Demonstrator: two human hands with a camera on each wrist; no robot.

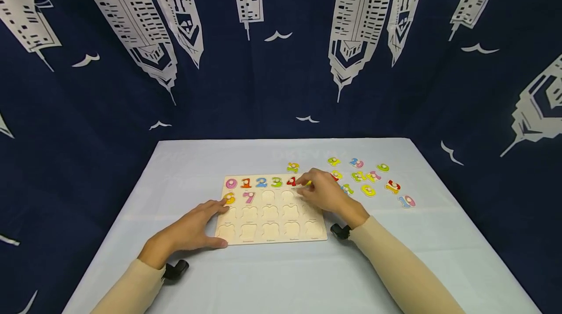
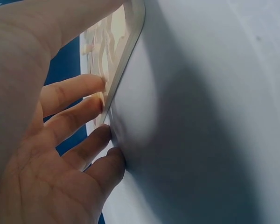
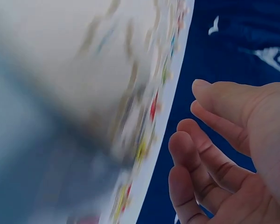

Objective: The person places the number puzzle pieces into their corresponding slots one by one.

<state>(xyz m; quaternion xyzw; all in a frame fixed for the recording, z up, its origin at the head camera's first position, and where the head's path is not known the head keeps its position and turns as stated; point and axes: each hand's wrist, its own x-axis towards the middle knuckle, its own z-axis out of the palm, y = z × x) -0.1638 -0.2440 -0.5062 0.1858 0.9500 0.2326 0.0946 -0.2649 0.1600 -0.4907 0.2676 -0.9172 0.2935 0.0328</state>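
A wooden number puzzle board [image 1: 259, 219] lies on the white table, its top row filled with coloured numbers such as the red 4 [image 1: 291, 182]. My left hand [image 1: 189, 228] rests on the board's left edge, thumb at the near corner and fingertips beside the yellow 6 [image 1: 229, 199]. In the left wrist view, fingers of the left hand [image 2: 60, 154] touch the board's edge. Over the board's upper right is my right hand [image 1: 327, 192], fingertips close by the red 4 and a partly hidden yellow piece. The right wrist view shows the right hand [image 3: 224, 149] with loosely bent fingers, nothing between them.
Several loose number pieces lie right of the board, among them a yellow 0 [image 1: 368, 190] and a blue-pink 10 [image 1: 407, 201]. Another yellow piece [image 1: 292, 167] sits just beyond its far edge. A dark blue patterned cloth [image 1: 263, 85] hangs behind the white table [image 1: 272, 280].
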